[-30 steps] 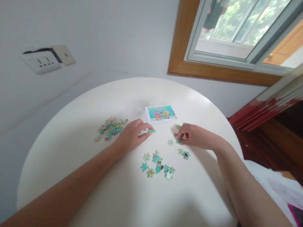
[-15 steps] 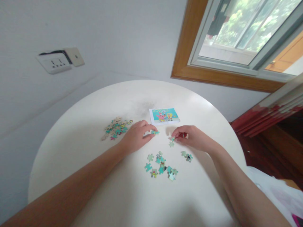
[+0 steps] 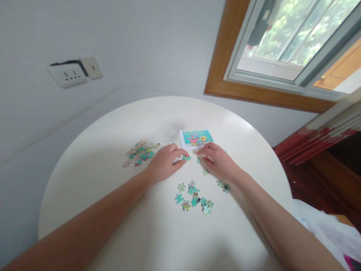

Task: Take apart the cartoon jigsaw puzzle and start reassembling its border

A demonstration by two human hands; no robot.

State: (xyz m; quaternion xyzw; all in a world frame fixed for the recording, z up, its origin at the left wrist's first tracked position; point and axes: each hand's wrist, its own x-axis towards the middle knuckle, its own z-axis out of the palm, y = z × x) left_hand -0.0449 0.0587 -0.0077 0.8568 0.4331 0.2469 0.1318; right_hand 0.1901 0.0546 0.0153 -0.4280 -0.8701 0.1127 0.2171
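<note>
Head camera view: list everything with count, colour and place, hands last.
Table: one, white, centre.
Puzzle heap: one, teal and tan, table's left; pieces uncountable.
Loose pieces: over ten, mostly teal and green, middle to right.
Picture card: one, mainly teal, beyond loose pieces.
Wall: one, pale grey, behind.
Wall plates: two, white and cream, upper left.
Window: one, brown-framed, upper right.
Curtain: one, red and whitish, right.
Bag-like item: one, whitish, lower right.
Floor: one, dark reddish, right.
Left hand: one, at a teal piece.
Right hand: one, near the card.
</note>
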